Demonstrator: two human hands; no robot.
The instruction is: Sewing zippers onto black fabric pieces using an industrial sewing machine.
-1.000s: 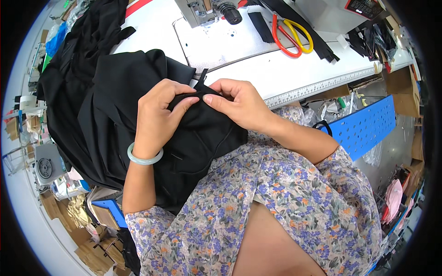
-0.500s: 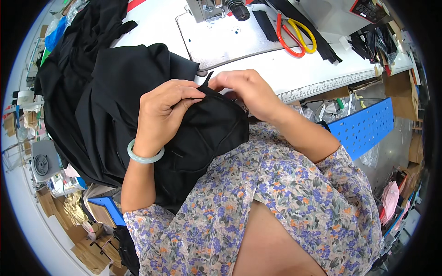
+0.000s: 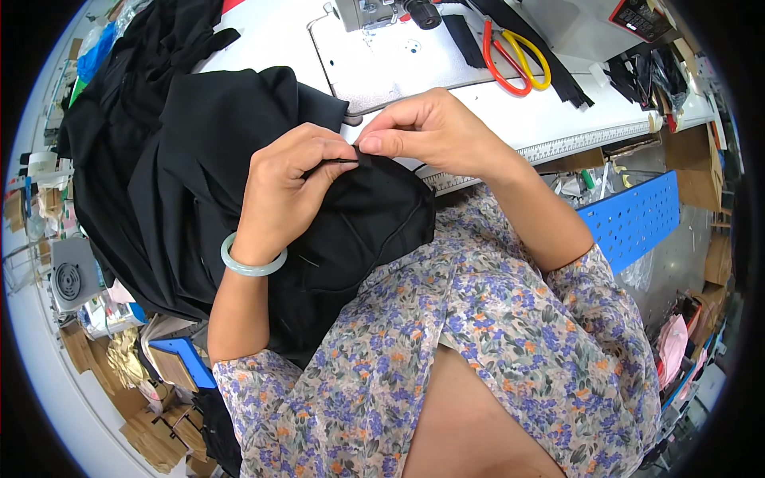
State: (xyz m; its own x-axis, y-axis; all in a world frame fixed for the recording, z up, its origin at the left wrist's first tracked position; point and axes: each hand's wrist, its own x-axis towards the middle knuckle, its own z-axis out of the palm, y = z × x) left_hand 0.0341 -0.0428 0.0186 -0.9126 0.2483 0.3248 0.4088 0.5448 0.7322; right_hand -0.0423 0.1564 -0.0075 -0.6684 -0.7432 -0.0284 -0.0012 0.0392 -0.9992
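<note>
Black cloth (image 3: pixel 219 131) bunched across left and centre of the frame, left hand (image 3: pixel 288 185) pinching its edge near centre, right hand (image 3: pixel 438 137) pinching it just beside, scissors (image 3: pixel 489 54) on the surface (image 3: pixel 275 40), upper right, sewing machine (image 3: pixel 362 14), top centre

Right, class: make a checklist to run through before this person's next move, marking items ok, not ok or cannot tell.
1. Left hand pinching the black fabric: ok.
2. Right hand gripping it too: cannot tell; the contact is too small.
3. Scissors out of both hands: ok, on the white table.
4. Fabric clear of the sewing machine head: ok.
5. Bangle off: not ok, on the left wrist.
</note>
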